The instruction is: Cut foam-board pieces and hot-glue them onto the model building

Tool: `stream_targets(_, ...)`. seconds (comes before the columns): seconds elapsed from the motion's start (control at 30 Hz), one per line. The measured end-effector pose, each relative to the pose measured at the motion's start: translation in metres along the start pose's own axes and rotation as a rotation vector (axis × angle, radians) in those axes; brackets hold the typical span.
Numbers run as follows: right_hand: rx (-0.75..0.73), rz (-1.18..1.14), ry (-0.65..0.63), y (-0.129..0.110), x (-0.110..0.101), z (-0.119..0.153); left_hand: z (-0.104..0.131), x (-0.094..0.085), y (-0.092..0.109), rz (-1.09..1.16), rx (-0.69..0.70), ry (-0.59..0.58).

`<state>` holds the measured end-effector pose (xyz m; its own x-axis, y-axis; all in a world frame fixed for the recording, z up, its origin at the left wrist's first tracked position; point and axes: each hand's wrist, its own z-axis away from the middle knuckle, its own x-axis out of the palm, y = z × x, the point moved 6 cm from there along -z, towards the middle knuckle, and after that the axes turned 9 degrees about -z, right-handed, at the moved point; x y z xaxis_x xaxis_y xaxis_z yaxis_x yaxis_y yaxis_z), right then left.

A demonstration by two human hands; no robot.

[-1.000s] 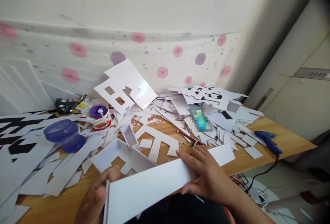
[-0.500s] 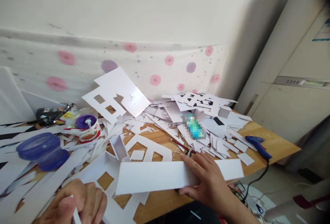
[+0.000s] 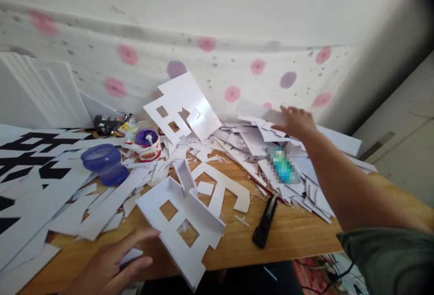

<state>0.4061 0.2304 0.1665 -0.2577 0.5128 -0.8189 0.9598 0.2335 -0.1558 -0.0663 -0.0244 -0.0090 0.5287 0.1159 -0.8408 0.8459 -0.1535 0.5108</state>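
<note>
My left hand (image 3: 113,259) is at the lower left, with a small white piece (image 3: 131,256) between its thumb and fingers. Its index fingertip is at the edge of a white panel with square cutouts and raised walls (image 3: 169,229). At the back right, my right hand (image 3: 298,123) is over the scrap pile with a long white strip (image 3: 257,110) in its grasp, slightly blurred against the wall cover. A black cutter (image 3: 265,222) lies on the wooden table right of the panel.
White offcuts (image 3: 247,136) cover the table's back. A cut-out white sheet (image 3: 188,109) leans near the wall. At the left are a blue plastic container (image 3: 108,164), a red-and-white tub (image 3: 149,148) and black-and-white sheets (image 3: 34,168). A pixelated object (image 3: 283,166) lies on the scraps.
My right hand has moved the strip from the front up to the back pile, uncovering the cutter and walled panel. My left hand has loosened its curl. The view has turned left.
</note>
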Motion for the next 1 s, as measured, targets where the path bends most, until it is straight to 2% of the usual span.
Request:
stream_targets(0.03,0.000,-0.030,0.027,-0.003,0.003,-0.006,0.001,0.004,0.005,0.004,0.003,-0.094)
stream_targets(0.1,-0.063,-0.176,0.028,-0.021,0.021,0.002,-0.001,0.009,0.014,0.023,-0.044,-0.180)
stream_targets(0.17,-0.162,-0.278,-0.076,-0.046,0.050,0.033,-0.005,0.013,0.022,0.036,-0.065,-0.241)
stream_targets(0.23,-0.255,-0.328,-0.207,-0.069,0.079,0.076,-0.011,0.019,0.029,0.043,-0.050,-0.314)
stream_targets(0.3,-0.309,-0.371,-0.286,-0.082,0.101,0.117,-0.017,0.024,0.034,0.050,-0.027,-0.380)
stream_targets(0.37,-0.323,-0.412,-0.313,-0.082,0.112,0.145,-0.019,0.025,0.036,0.075,-0.036,-0.423)
stream_targets(0.43,-0.301,-0.451,-0.290,-0.074,0.115,0.157,-0.016,0.024,0.033,0.118,-0.074,-0.449)
stream_targets(0.5,-0.250,-0.489,-0.226,-0.061,0.113,0.159,-0.012,0.018,0.029,0.151,-0.118,-0.415)
stream_targets(0.6,-0.148,-0.543,-0.095,-0.041,0.106,0.156,-0.007,0.011,0.030,0.135,-0.083,-0.373)
stream_targets(0.67,-0.090,-0.577,-0.010,-0.031,0.102,0.155,-0.011,0.008,0.036,0.091,-0.066,-0.315)
stream_targets(0.77,-0.023,-0.618,0.090,-0.018,0.098,0.156,-0.023,0.004,0.049,0.041,-0.090,-0.164)
stream_targets(0.8,-0.003,-0.631,0.113,-0.015,0.097,0.157,-0.028,0.006,0.055,0.038,-0.079,-0.155)
stream_targets(0.9,0.047,-0.667,0.156,-0.005,0.096,0.160,-0.039,0.012,0.066,0.018,0.007,-0.248)
stream_targets(1.0,0.083,-0.699,0.174,-0.002,0.096,0.161,-0.042,0.007,0.068,-0.061,0.068,-0.284)
